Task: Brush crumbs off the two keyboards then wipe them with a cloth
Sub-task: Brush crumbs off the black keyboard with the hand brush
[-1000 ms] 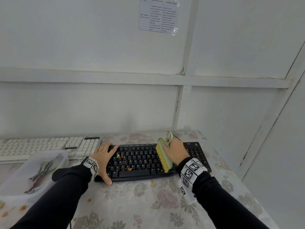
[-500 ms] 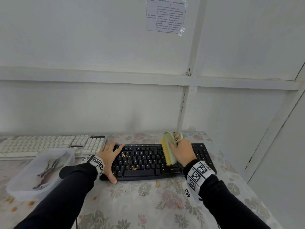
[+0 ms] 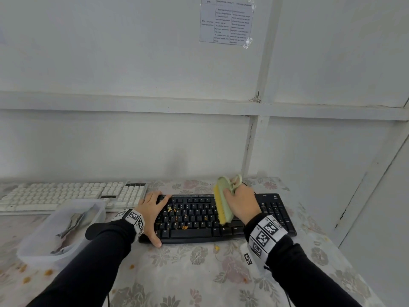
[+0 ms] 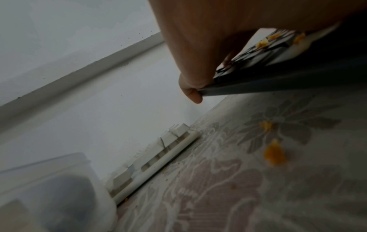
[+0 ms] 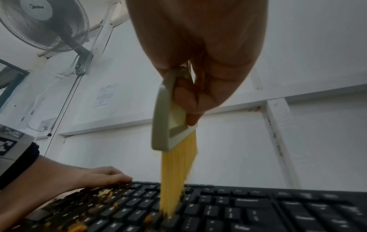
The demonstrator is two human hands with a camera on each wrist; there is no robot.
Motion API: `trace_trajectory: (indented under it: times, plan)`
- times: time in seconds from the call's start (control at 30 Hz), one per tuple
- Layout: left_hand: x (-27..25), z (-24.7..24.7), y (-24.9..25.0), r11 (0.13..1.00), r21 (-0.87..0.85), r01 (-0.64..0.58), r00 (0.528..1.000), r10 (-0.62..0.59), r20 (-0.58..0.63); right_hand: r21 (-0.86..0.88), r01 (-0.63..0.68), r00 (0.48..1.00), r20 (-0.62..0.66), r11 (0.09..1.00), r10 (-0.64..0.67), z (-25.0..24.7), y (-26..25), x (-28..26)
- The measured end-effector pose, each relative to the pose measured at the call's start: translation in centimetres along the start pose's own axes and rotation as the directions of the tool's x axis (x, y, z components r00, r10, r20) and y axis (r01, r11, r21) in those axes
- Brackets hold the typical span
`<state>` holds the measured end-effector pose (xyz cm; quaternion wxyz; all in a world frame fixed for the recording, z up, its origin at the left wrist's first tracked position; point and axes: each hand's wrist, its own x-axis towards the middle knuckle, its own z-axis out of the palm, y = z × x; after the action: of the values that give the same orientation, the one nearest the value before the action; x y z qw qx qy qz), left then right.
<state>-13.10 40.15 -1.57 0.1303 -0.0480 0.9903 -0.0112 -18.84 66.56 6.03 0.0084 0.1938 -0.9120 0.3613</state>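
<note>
A black keyboard (image 3: 199,231) lies on the floral tablecloth, with orange crumbs (image 3: 172,210) on its left and middle keys. My right hand (image 3: 232,191) grips a pale green brush (image 3: 228,209) whose yellow bristles (image 5: 176,180) stand on the middle keys (image 5: 258,208). My left hand (image 3: 155,209) lies spread over the keyboard's left end, fingers straight and the thumb (image 4: 190,92) against the front corner (image 4: 278,75). A white keyboard (image 3: 66,193) sits at the back left against the wall. A grey cloth (image 3: 75,220) lies in a clear tub.
The clear plastic tub (image 3: 44,247) stands left of the black keyboard, in front of the white one (image 4: 158,157). Loose crumbs (image 3: 217,248) dot the tablecloth (image 3: 199,273). The wall runs close behind; the table's edge falls away at the right. A wall fan (image 5: 39,23) hangs high.
The brush has drawn back from the keyboard's front rows toward the far rows and shifted slightly left. My left hand has stayed on the left end.
</note>
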Motion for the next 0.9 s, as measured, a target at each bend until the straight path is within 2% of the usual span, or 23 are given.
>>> trace_trajectory:
  times: [0.1,0.23,0.43,0.5,0.57,0.67,0.9]
  plan:
    - [0.0,0.0,0.0,1.000,0.010,-0.003,1.000,0.003,-0.003,0.050,0.018,0.999,0.035,0.999,-0.020,1.9,-1.0,0.6]
    - [0.0,0.0,0.0,1.000,0.013,-0.001,1.000,0.001,-0.002,-0.037,0.002,0.997,0.081,0.999,0.001,2.8,-0.9,0.1]
    - [0.0,0.0,0.0,1.000,0.005,-0.007,1.000,0.007,-0.004,-0.156,-0.053,0.961,0.261,0.986,0.093,1.1,-0.2,-1.0]
    - [0.0,0.0,-0.1,1.000,-0.002,-0.008,1.000,0.008,-0.009,-0.109,-0.051,0.968,0.239,0.993,0.076,0.4,-0.7,-0.8]
    - [0.0,0.0,-0.1,1.000,-0.003,-0.009,1.000,0.008,-0.010,-0.024,-0.034,0.990,0.138,0.999,0.037,0.2,-1.1,-0.3]
    - [0.0,0.1,-0.1,1.000,-0.006,-0.006,1.000,0.006,-0.012,-0.019,0.015,1.000,0.004,1.000,-0.015,1.2,-1.4,0.6]
    - [0.0,0.1,-0.1,1.000,-0.005,0.005,1.000,-0.005,-0.004,-0.042,-0.007,0.999,0.039,0.999,0.009,3.8,-0.6,0.2]
